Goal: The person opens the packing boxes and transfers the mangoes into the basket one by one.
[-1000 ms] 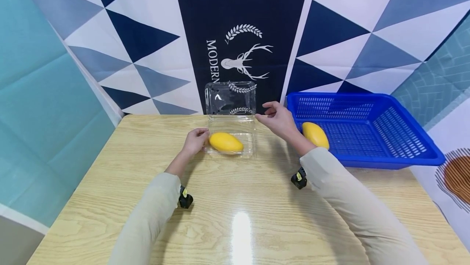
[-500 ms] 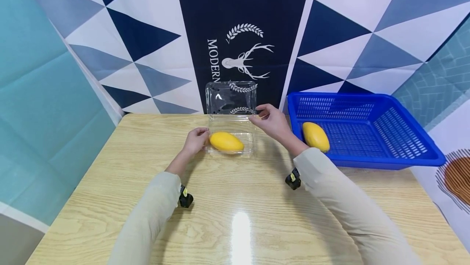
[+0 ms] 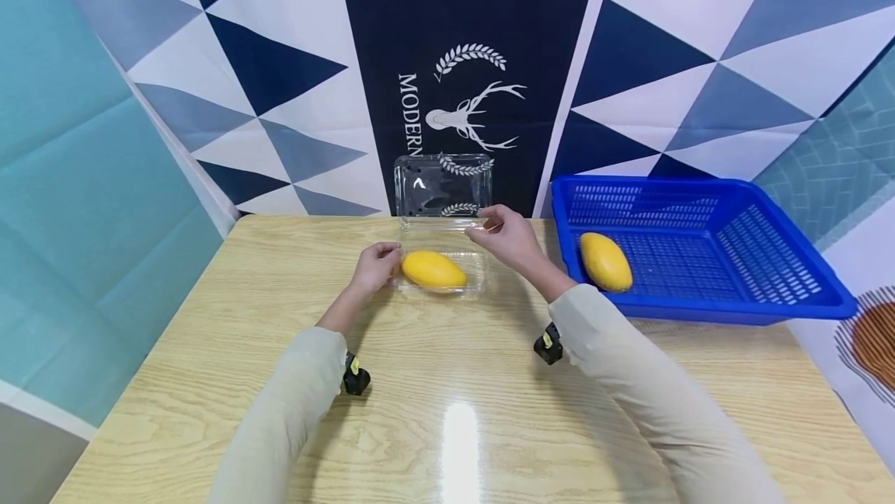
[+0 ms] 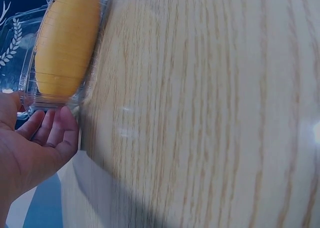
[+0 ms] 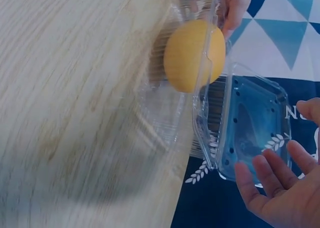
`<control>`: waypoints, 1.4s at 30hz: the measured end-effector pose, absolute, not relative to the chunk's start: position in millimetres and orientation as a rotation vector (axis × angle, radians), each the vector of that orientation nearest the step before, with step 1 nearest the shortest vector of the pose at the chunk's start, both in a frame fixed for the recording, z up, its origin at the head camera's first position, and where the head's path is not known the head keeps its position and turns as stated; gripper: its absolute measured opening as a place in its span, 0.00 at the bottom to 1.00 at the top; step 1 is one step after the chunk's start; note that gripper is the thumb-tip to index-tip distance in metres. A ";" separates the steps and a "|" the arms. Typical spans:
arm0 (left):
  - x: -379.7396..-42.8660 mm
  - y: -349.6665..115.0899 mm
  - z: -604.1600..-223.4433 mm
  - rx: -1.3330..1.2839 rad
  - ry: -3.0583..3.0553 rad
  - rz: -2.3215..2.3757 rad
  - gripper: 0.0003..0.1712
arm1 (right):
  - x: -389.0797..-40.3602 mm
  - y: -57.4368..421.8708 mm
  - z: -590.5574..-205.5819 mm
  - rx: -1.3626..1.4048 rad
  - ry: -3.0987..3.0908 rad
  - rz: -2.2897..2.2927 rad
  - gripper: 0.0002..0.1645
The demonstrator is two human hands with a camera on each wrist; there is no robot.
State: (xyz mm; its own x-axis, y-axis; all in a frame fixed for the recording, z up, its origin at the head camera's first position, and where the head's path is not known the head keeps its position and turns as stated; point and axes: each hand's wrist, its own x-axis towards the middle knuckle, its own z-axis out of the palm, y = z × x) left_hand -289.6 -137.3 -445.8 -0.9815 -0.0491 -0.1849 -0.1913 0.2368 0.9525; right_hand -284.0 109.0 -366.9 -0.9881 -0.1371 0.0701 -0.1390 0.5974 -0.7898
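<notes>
A clear plastic clamshell box (image 3: 475, 275) stands at the back of the table, its lid (image 3: 442, 185) raised against the backdrop. Inside its base lies a yellow mango (image 3: 435, 269), tilted slightly. My left hand (image 3: 374, 267) grips the left end of the base, with fingertips (image 4: 67, 119) against the end wall. Near the lid's lower right corner is my right hand (image 3: 512, 240), thumb and fingers apart and nothing between them. In the right wrist view its fingers (image 5: 272, 183) are loosely bent beside the lid; whether they touch it I cannot tell.
To the right, a blue plastic basket (image 3: 758, 306) holds a second mango (image 3: 605, 262) at its left side. A patterned cloth backdrop (image 3: 301, 61) rises behind the wooden table (image 3: 419, 364). A small black wrist camera (image 3: 548, 345) hangs below my right wrist.
My right hand has moved left and slightly down, from beside the lid's right edge to its lower right corner. My left hand, the box and both mangoes keep their places.
</notes>
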 end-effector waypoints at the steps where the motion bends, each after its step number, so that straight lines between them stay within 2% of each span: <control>1: -289.8 -137.4 -445.8 -0.234 2.379 1.859 0.22 | -284.3 108.0 -368.1 0.246 -2.804 1.392 0.28; 42: -288.1 -139.8 -447.0 -0.228 2.393 1.845 0.22 | -289.8 73.1 -394.9 0.309 -2.857 1.434 0.29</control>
